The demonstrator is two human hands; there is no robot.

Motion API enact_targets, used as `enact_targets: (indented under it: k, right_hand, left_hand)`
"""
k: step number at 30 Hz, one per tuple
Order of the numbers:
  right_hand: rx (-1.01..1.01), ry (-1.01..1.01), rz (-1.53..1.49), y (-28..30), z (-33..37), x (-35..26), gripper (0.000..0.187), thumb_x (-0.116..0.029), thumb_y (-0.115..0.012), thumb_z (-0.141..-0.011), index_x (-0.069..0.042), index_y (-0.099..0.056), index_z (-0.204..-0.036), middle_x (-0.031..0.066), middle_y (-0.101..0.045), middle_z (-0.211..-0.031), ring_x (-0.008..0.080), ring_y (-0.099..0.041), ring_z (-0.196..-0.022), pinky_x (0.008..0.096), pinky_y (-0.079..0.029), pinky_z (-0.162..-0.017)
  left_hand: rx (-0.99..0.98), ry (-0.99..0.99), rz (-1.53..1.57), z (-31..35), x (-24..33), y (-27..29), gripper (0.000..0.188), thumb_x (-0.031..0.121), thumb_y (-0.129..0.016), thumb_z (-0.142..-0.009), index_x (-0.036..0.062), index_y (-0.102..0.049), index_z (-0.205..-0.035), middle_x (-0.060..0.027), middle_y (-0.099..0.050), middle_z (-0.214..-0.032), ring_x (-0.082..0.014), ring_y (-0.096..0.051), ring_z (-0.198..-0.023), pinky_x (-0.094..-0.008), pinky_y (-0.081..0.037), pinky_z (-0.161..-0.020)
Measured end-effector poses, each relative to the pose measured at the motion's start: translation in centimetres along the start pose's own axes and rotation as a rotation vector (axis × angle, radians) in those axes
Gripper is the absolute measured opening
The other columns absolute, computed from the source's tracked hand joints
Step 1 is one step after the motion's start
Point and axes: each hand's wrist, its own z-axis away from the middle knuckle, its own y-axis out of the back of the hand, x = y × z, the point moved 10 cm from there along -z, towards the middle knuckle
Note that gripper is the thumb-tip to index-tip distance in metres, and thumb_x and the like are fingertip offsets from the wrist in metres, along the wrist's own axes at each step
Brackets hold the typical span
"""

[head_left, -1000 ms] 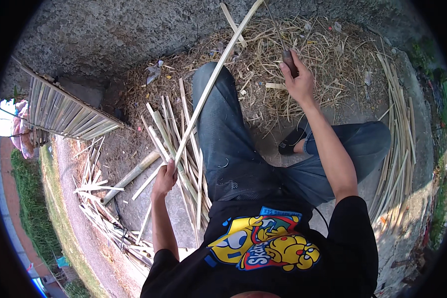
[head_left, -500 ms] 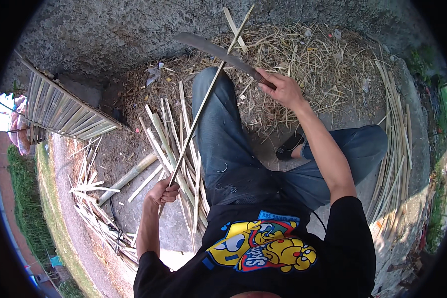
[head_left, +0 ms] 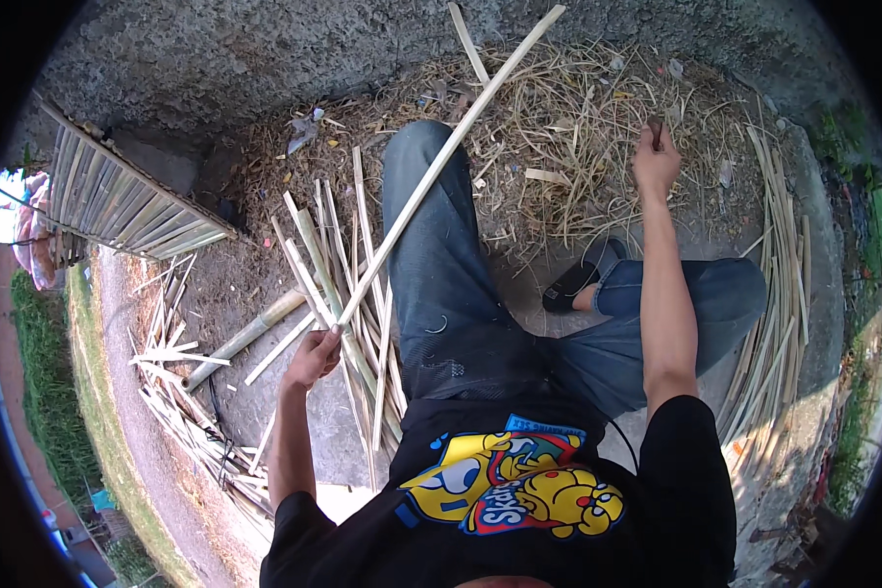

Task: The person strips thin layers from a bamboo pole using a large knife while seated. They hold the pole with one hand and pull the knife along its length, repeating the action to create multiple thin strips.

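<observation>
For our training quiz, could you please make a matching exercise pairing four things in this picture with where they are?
Things:
1. long bamboo strip
2. tool handle
3. woven bamboo panel
4. black sandal

Places:
a. gripped in the right hand
b. on the foot beside the bent knee
c. leaning at the far left
d. held at its near end by the left hand, lying across the leg

Pairs: 1-d, 2-a, 3-c, 4-b

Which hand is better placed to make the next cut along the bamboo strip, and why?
Probably the right hand: it grips a dark tool handle raised over the shavings, free to swing. The left hand is occupied, holding the near end of the bamboo strip, which slants across the knee.
</observation>
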Motion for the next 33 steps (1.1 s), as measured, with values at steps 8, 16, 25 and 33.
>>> enact_targets:
  k: [8,16,25,33]
  right_hand:
    - [-0.289,0.705,-0.047,-4.8,14.8,-14.7,0.047,-0.024,-0.069,-0.095,-0.009,-0.06,-0.139,0.0148,-0.073,-0.08,0.0212,-0.071,-0.063,0.0332,-0.053,-0.057]
    - [-0.846,1.358,0.212,-10.0,36.4,-15.2,0.057,-0.041,-0.069,-0.092,-0.038,-0.053,-0.146,0.0011,-0.057,-0.076,0.0209,-0.059,-0.053,0.0351,-0.053,-0.05]
    - [-0.32,0.726,0.4,-6.7,9.6,-12.1,0.047,-0.037,-0.068,-0.095,-0.029,-0.06,-0.14,0.008,-0.073,-0.09,0.0313,-0.07,-0.072,0.0426,-0.055,-0.066]
    - [0.022,-0.124,-0.084,6.2,-7.7,8.7,0.027,-0.021,-0.065,-0.098,-0.005,-0.068,-0.119,0.0051,-0.066,-0.078,0.0171,-0.062,-0.061,0.0334,-0.05,-0.053]
  left_hand:
    - [0.047,-0.105,-0.014,-1.4,5.1,-2.3,0.053,0.046,-0.052,-0.106,0.0147,-0.041,-0.064,0.0084,-0.031,-0.054,-0.005,-0.025,-0.045,-0.0264,-0.019,-0.042]
    - [0.093,-0.074,-0.065,-2.1,8.4,-4.8,0.055,0.051,-0.051,-0.105,0.0126,-0.047,-0.065,0.0069,-0.035,-0.055,-0.0068,-0.029,-0.048,-0.0278,-0.024,-0.046]
    - [0.096,0.001,-0.042,3.9,0.3,2.0,0.06,0.052,-0.053,-0.104,0.0168,-0.038,-0.058,0.0088,-0.03,-0.053,-0.0051,-0.023,-0.044,-0.0272,-0.018,-0.041]
    - [0.118,0.028,-0.011,6.2,-7.1,5.6,0.06,0.051,-0.055,-0.103,0.0158,-0.038,-0.058,0.0079,-0.031,-0.053,-0.0056,-0.025,-0.045,-0.028,-0.019,-0.042]
